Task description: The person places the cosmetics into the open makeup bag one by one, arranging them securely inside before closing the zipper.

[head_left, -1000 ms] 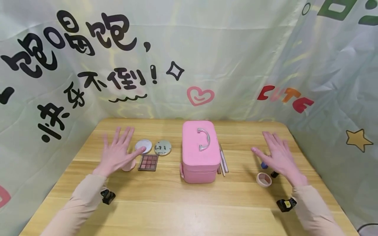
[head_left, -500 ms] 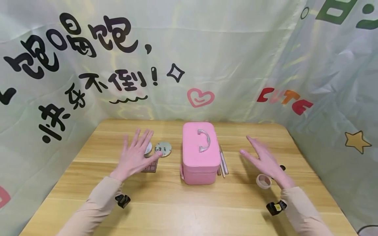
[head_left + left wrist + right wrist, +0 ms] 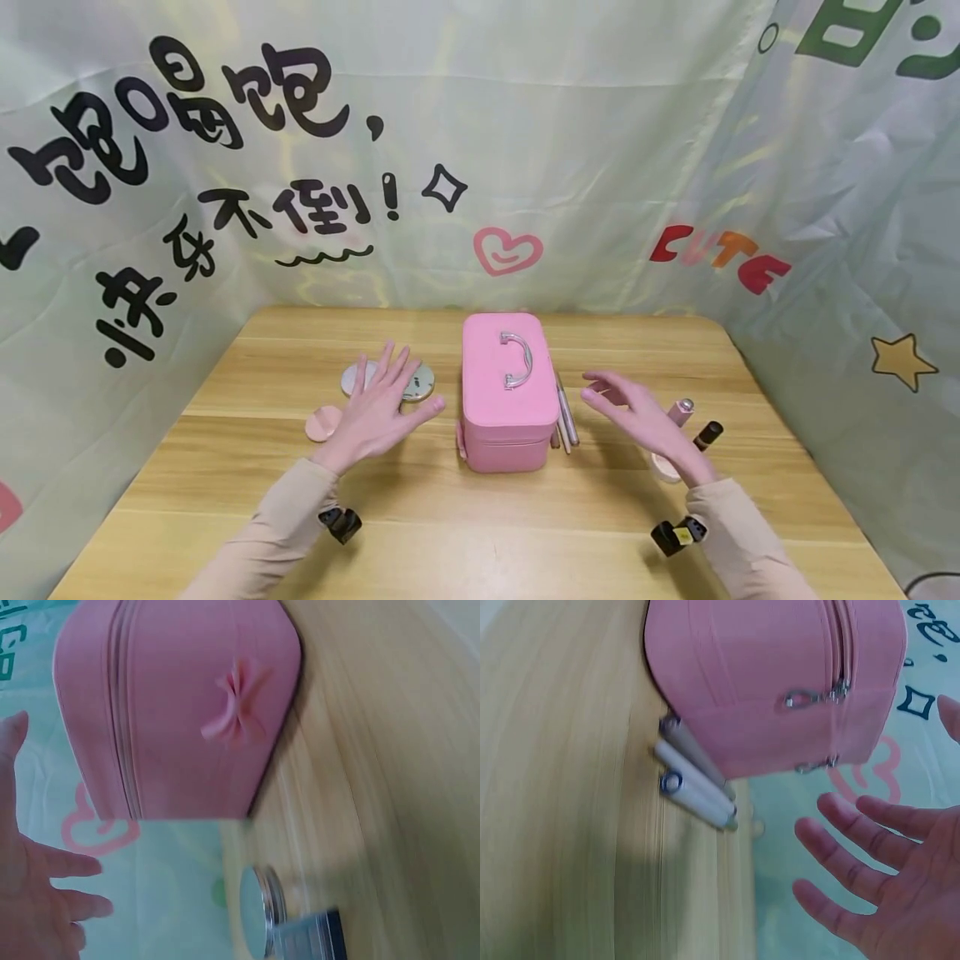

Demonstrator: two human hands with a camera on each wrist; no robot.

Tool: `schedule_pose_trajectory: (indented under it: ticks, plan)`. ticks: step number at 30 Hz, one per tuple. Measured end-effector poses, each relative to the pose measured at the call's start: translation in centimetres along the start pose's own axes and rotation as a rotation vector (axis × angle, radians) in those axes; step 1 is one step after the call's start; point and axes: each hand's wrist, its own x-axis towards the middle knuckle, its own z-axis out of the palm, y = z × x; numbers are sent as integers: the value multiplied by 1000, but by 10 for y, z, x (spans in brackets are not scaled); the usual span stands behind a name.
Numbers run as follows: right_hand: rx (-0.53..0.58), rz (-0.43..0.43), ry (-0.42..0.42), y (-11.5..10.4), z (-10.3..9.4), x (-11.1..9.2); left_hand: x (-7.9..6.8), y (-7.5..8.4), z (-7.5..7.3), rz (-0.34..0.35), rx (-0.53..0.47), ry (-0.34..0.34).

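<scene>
A pink cosmetic case [image 3: 510,375] with a silver handle stands upright and closed mid-table. My left hand [image 3: 378,417], fingers spread, hovers left of it over a dark palette [image 3: 311,937] that the hand hides in the head view. In the left wrist view a pink bow [image 3: 238,705] shows on the case's side. On the other side, my right hand [image 3: 637,417] is in the air with loosely bent fingers, holding nothing. Between that hand and the case lie several slim pens [image 3: 697,799]. Metal zipper pulls [image 3: 810,697] hang on the case's right side.
Left of the case lie a pink round puff [image 3: 323,423], a white round compact [image 3: 355,379] and a round patterned tin [image 3: 422,382]. Near my right wrist are a pink tube [image 3: 681,411], a black tube [image 3: 708,435] and a small jar [image 3: 663,468]. Printed cloth [image 3: 585,167] hangs behind the table.
Both hands have moved inward toward the case, the left going right and the right going left. The right hand's fingers have bent a little. The case and small items stay put.
</scene>
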Motion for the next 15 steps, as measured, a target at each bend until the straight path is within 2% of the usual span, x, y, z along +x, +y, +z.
schedule_pose_trajectory:
  ticks: [9, 15]
  plan:
    - [152, 36, -136, -14, 11, 0, 3, 10, 10, -48, -249, -120]
    - [225, 45, -188, -19, 19, 2, 3, 16, 16, -101, -405, -197]
